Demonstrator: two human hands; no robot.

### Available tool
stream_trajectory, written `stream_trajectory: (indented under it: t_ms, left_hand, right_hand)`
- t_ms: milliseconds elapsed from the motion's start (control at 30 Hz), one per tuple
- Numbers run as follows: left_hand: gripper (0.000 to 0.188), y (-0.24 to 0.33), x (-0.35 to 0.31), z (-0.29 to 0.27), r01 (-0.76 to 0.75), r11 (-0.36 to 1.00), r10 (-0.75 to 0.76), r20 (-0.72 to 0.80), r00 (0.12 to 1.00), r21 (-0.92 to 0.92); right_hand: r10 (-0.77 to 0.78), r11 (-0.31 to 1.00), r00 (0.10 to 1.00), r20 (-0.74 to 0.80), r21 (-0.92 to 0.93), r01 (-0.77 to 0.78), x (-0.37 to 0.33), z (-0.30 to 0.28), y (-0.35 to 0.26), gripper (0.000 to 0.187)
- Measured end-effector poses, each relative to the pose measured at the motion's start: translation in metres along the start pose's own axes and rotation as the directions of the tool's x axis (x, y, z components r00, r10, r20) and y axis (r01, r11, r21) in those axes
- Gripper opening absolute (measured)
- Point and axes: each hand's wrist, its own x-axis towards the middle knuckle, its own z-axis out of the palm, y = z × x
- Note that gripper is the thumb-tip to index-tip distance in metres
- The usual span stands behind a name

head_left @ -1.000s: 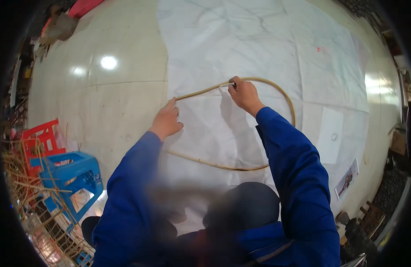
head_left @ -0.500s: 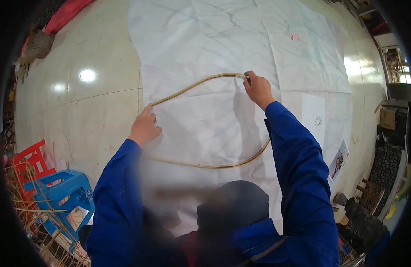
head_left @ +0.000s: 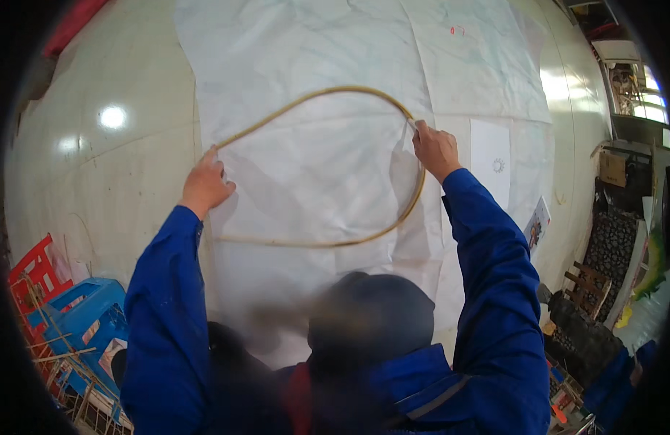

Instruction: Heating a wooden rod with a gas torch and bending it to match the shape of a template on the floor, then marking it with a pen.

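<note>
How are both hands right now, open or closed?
Left hand: open, touching the bent strip.
Right hand: closed on a slim pale tool at the strip.

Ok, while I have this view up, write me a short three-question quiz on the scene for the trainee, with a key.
1. Multiple choice: what lies beneath the curved yellowish strip?
a) a wooden board
b) a large white sheet
c) a green mat

2. True or false: the small paper with the round drawing lies between the two hands.

3. Which hand is nearer the blue plastic stool?

Key:
1. b
2. False: the small paper lies to the right of the right hand.
3. The left hand.
</note>
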Motion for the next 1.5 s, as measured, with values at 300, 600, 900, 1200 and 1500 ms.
stream_trajectory:
  t_ms: [300, 600, 900, 1200, 1500]
  left_hand:
    - [0.036, 0.014, -0.005, -0.017, 0.045, 0.998, -0.049, 0.085, 0.995, 0.047]
    - [0.034, 0.007, -0.002, -0.005, 0.036, 0.999, -0.037, 0.041, 0.998, 0.034]
    - [0.036, -0.001, -0.007, -0.001, 0.057, 0.995, -0.06, 0.036, 0.998, 0.084]
    - [0.041, 0.003, -0.032, 0.02, -0.061, 0.998, 0.062, -0.212, 0.975, 0.011]
    - [0.042, 0.044, -0.184, 0.085, -0.2, 0.956, 0.109, -0.372, 0.922, -0.214]
  right_hand:
    - [-0.027, 0.995, 0.993, 0.113, -0.095, 0.038, -0.056, -0.012, 0.0, 0.014]
    - [-0.062, 0.985, 0.962, 0.266, -0.137, 0.101, -0.105, -0.016, -0.022, 0.031]
    - [-0.16, 0.985, 0.904, 0.396, -0.003, 0.175, -0.148, -0.028, -0.075, 0.018]
    - [-0.146, 0.982, 0.915, 0.377, 0.166, 0.088, -0.152, -0.022, -0.101, 0.015]
    - [-0.146, 0.975, 0.925, 0.351, 0.212, 0.073, -0.152, -0.016, -0.109, 0.016]
